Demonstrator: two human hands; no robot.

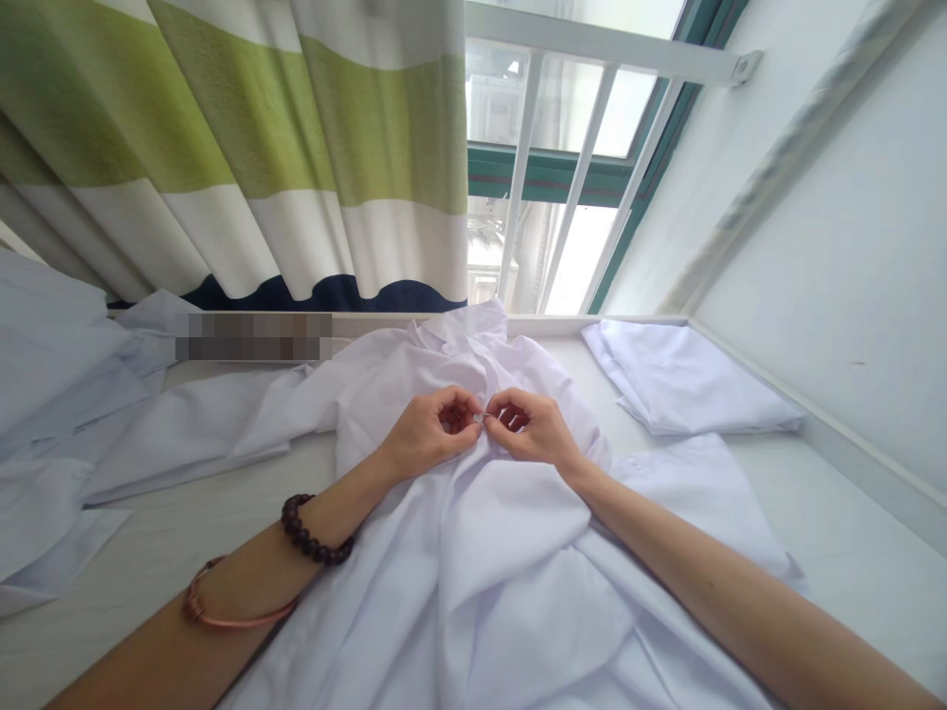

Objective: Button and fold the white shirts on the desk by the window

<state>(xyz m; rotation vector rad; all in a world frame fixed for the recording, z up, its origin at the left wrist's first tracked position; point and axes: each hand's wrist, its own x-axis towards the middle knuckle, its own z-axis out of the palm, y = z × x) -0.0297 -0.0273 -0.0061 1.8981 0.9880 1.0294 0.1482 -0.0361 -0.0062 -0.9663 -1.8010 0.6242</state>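
So left hand [429, 429] and right hand [542, 429] are pinching white garment [510, 532] by its front, toward platform's [858, 523] far edge; likely handling light, limp; front edges gripping best.

A pale surface [880, 523] bears a shirt [510, 523], folded cloth [688, 380], rumpled fabric [55, 385]

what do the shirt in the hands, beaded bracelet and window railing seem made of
Shirt: matte woven cloth, perhaps a cotton blend, since it drapes in soft folds. Beaded bracelet: maybe wood or stone; it looks dark, smooth and rounded. Railing: probably white-painted metal, judging by its slim, straight build.
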